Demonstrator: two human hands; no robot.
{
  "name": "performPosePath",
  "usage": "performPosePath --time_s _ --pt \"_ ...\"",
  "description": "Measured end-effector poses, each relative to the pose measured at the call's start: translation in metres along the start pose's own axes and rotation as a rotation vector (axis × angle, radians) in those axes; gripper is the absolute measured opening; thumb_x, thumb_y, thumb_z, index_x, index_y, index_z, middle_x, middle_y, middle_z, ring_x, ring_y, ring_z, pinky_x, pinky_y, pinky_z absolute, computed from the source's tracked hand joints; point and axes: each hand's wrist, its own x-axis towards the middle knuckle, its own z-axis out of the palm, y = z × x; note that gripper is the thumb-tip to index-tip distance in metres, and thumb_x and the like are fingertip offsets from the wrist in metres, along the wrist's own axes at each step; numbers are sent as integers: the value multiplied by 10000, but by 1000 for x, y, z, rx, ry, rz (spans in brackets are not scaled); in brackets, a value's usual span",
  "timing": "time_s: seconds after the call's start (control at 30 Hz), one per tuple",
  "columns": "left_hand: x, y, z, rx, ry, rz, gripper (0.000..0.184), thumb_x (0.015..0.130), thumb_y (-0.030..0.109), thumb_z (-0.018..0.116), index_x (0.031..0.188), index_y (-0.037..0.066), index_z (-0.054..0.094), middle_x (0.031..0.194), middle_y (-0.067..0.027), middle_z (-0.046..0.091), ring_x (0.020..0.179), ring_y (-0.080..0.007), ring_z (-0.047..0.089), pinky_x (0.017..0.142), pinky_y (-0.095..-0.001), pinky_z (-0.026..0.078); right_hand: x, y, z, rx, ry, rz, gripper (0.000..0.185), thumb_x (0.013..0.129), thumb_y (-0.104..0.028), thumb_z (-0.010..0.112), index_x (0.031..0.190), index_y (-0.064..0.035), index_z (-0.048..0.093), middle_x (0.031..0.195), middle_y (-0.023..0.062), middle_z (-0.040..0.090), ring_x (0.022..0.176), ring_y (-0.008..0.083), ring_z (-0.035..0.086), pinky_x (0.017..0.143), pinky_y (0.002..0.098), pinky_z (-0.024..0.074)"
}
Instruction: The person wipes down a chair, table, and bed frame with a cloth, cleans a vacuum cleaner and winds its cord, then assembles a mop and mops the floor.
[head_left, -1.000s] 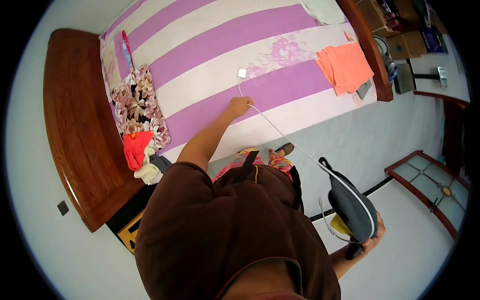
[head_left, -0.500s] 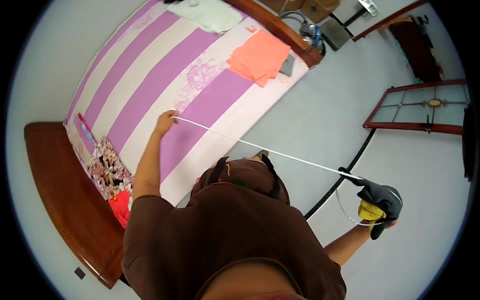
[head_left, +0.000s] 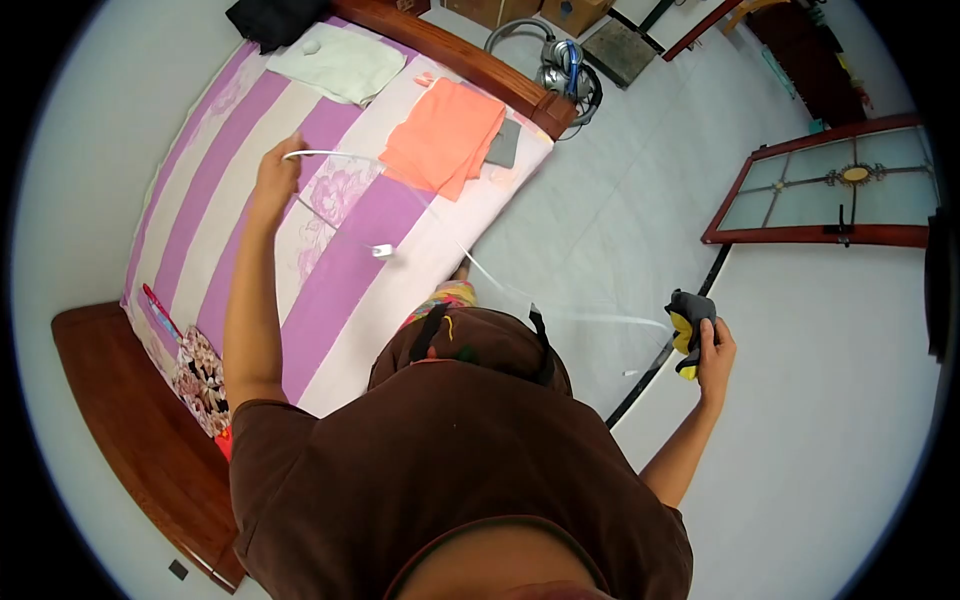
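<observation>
Over the bed, my left hand [head_left: 279, 170] is closed on a white charging cable [head_left: 480, 268]. A small white block like a plug [head_left: 382, 251] hangs from the part of the cable below this hand. The cable sags across my front to the right, where it is smeared by motion. My right hand [head_left: 714, 352], out to the right above the floor, is closed on a bunched dark grey and yellow cloth [head_left: 686, 328]. The blurred cable reaches the cloth; whether it is gripped inside cannot be seen. A small white cable end [head_left: 629, 373] shows near the floor's black strip.
The bed [head_left: 345, 305] has a purple and white striped sheet. Orange cloths [head_left: 445, 135], a grey flat object [head_left: 503, 144] and a pale folded cloth [head_left: 338, 64] lie on it. A vacuum cleaner [head_left: 567, 75] stands past the wooden footboard [head_left: 450, 55]. A glass-paned door [head_left: 830, 180] is at right.
My left hand has moved up and away over the bed, and my right hand inward. The cable has gone from taut to slack and curved. The cloth is now bunched at my right fingers.
</observation>
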Motion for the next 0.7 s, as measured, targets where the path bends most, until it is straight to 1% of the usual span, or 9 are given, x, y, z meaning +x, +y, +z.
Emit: performPosePath --time_s 0.03,0.1,0.13,0.2,0.3,0.37,0.47,0.53,0.7 --pt "5 18 16 -28 -46 6 447 994 434 466 895 45 663 573 46 373 500 -76 369 465 -249 334 18 10 4 62 45 50 262 896 -251 659 912 8 627 792 112 592 678 187 531 636 296 427" --pt "10 57 50 -161 -179 2 295 959 292 495 914 60 671 592 58 397 508 -66 363 461 -241 312 41 -2 12 -159 80 124 278 898 -271 657 1009 -20 611 810 136 617 689 207 565 641 316 443" --pt "11 80 67 -180 -281 15 213 864 126 483 944 67 671 611 57 419 524 -60 378 467 -231 320 53 -8 16 -270 100 164 298 900 -281 656 1058 -35 603 818 148 629 694 218 582 644 326 451" --pt "15 125 102 -188 -458 11 277 790 21 452 971 68 657 689 39 512 550 -51 402 476 -216 338 77 -1 22 -397 147 72 379 893 -295 662 1161 -54 547 816 155 638 702 245 602 645 348 461" --pt "29 181 166 -225 -666 180 178 800 29 574 968 46 631 842 -10 616 656 -80 509 561 -236 427 114 -12 30 -373 55 125 601 859 -291 687 1358 -90 420 804 149 633 694 304 603 663 378 477" --pt "47 200 213 -224 -782 320 168 814 85 635 977 44 623 814 -37 608 708 -116 551 618 -272 459 129 -48 38 -270 -86 160 702 832 -271 704 1429 -107 371 813 149 623 700 301 601 669 373 479" --pt "62 257 265 -50 -871 240 146 858 90 635 997 47 619 794 10 585 710 -46 521 605 -219 408 164 -54 53 -122 -166 -2 874 771 -206 753 1505 -153 281 883 110 616 673 245 581 637 352 469" --pt "73 276 310 -168 -865 370 146 866 117 646 983 34 620 792 9 590 720 -49 514 623 -221 409 191 -78 54 -93 -200 -28 893 762 -193 763 1510 -166 277 920 101 618 681 236 587 645 336 472" --pt "95 344 414 -368 -865 476 161 899 169 646 895 9 637 764 -2 597 727 -53 508 638 -236 426 302 -78 55 97 -271 -208 1071 731 -112 788 1538 -68 86 940 106 624 767 238 605 751 317 483"
